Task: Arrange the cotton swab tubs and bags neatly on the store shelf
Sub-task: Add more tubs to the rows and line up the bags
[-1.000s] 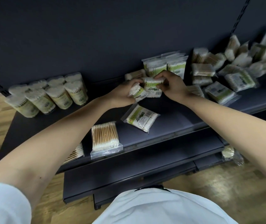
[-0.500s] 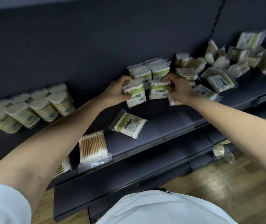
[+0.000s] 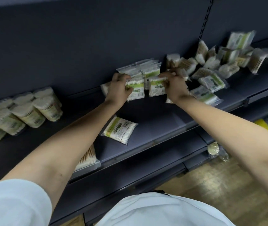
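While both arms reach over the dark shelf [image 3: 154, 121], each hand holds one green-labelled cotton swab bag upright, just in front of the standing row of bags [image 3: 146, 69] that leans on the back panel [image 3: 81, 46]. The left hand [image 3: 119, 88] curls its fingers round the left edge of the left bag [image 3: 135, 91]. The right hand [image 3: 174, 87] grips the right bag [image 3: 157, 88] at its upper right corner; motion blur hides how its fingers lie. The two held bags stand side by side, close together, with a narrow gap between them through which another bag of the row shows.

Nearer the shelf's front edge than the standing row, a single flat bag [image 3: 119, 129] lies label up. Further forward and left of the row, a clear pack of wooden-stick swabs [image 3: 87, 158] sits at the front lip, half hidden by the left forearm. Far left of the row, the round swab tubs [image 3: 24, 111] stand grouped in two ranks. Right of the row, a loose heap of bags [image 3: 219, 62] lies tumbled, some flat, some on edge, blurred.
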A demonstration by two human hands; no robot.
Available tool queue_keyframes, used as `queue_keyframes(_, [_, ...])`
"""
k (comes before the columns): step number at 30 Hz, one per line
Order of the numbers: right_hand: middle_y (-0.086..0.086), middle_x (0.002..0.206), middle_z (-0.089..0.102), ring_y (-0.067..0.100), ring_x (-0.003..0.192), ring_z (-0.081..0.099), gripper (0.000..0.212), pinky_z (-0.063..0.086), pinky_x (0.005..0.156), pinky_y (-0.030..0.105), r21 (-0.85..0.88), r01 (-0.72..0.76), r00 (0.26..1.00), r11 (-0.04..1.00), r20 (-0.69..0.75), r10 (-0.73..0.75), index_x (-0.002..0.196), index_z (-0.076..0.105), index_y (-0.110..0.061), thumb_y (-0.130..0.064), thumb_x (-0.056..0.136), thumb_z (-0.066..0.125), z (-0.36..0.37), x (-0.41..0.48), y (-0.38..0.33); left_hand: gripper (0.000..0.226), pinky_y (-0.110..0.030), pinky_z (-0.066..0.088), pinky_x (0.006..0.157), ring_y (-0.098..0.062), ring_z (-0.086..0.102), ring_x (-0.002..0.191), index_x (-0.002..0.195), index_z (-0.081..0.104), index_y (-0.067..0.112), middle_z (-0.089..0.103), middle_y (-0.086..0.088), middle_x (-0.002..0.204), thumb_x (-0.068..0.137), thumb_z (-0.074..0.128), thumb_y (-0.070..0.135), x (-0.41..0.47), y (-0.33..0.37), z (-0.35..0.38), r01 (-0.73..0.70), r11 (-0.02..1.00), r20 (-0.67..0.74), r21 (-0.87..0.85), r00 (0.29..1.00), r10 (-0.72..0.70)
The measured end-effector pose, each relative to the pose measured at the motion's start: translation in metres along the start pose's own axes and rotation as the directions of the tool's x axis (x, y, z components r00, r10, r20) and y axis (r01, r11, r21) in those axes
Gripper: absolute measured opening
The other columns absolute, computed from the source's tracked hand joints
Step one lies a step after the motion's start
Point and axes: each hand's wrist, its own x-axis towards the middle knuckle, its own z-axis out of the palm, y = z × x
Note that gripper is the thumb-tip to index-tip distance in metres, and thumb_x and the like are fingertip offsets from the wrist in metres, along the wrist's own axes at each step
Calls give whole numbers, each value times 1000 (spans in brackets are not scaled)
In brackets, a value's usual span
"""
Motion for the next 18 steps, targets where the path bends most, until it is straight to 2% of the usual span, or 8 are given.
queue_keyframes(2, [12,139,30,29,107,56,39,38,100,26,11,1,1000,1000,18,-1,125,53,-21,-10,88,59,7,2,-4,41,-23,39,94,-26,57,99,122,54,6,43,-15,126,84,67,12,2,4,7,19,1000,-16,-7,1000,-19])
queue_keyframes(6, [14,141,25,32,120,46,53,38,105,31,3,-16,999,1000,41,16,130,45,-18,-17,82,68,18,4,-7,40,-29,35,98,-28,45,114,121,55,10,45,-15,123,84,68,15,8,7,14,45,997,-52,55,998,-42])
queue_keyframes(11, [14,141,26,35,124,42,55,38,106,40,22,-46,999,999,26,46,131,43,-17,-13,82,67,24,11,-9,40,-30,36,97,-28,42,115,122,54,11,45,-15,122,85,67,16,9,9,17,49,996,-68,72,997,-45])
queue_keyframes(14, [15,144,25,35,129,36,56,36,105,38,28,-69,998,997,16,68,133,41,-17,-7,83,63,28,13,-13,38,-30,36,94,-28,42,116,120,54,12,44,-14,123,85,67,17,10,12,18,68,995,-69,71,996,-63])
queue_keyframes(18, [16,144,23,35,128,36,58,36,105,35,64,-74,997,995,7,73,133,41,-17,1,81,58,32,13,-16,44,-30,37,92,-28,42,114,118,48,10,41,-15,125,81,71,21,12,15,21,99,987,-49,126,994,-94])
